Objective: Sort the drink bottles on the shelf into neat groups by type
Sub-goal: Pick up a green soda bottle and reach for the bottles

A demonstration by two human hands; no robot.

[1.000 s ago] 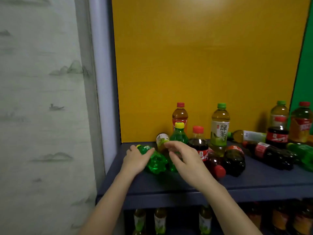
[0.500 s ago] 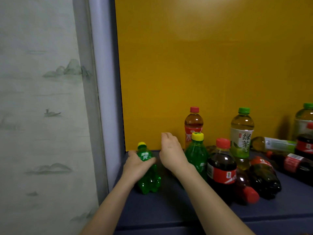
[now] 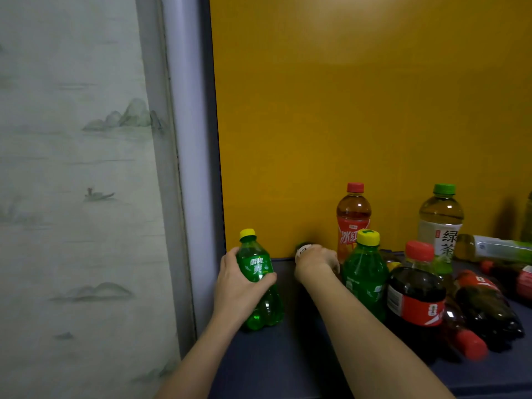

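Your left grip (image 3: pixel 236 286) was wrapped around a small green soda bottle (image 3: pixel 257 266), which stood upright on the shelf (image 3: pixel 288 358) at its left end, close to the side wall and a little forward of the rear edge. Your right grip (image 3: pixel 315 262) lay over a dark object with a white patch (image 3: pixel 302 250) near the rear edge, between the held bottle and a second green soda bottle (image 3: pixel 364 272). The hand hid most of that object, so I cannot tell whether your fingers had closed on it or what kind of drink it was. By my reading the sorting had barely begun. One green soda was being placed at the left end as the start of a group, while its twin stood apart from it, just beside an upright cola bottle (image 3: pixel 414 295). Behind them a red-capped iced tea bottle (image 3: pixel 353 214) and a green tea bottle (image 3: pixel 440 223) stood upright by the yellow back panel (image 3: pixel 345 110), mixed rather than grouped. Further right another tea bottle (image 3: pixel 495 249) lay on its side near the rear edge, and fallen cola bottles (image 3: pixel 489 306) lay toward the front edge. What I judge was left for you: join the two green sodas, stand up the fallen bottles, and gather the teas and colas into their own clusters.
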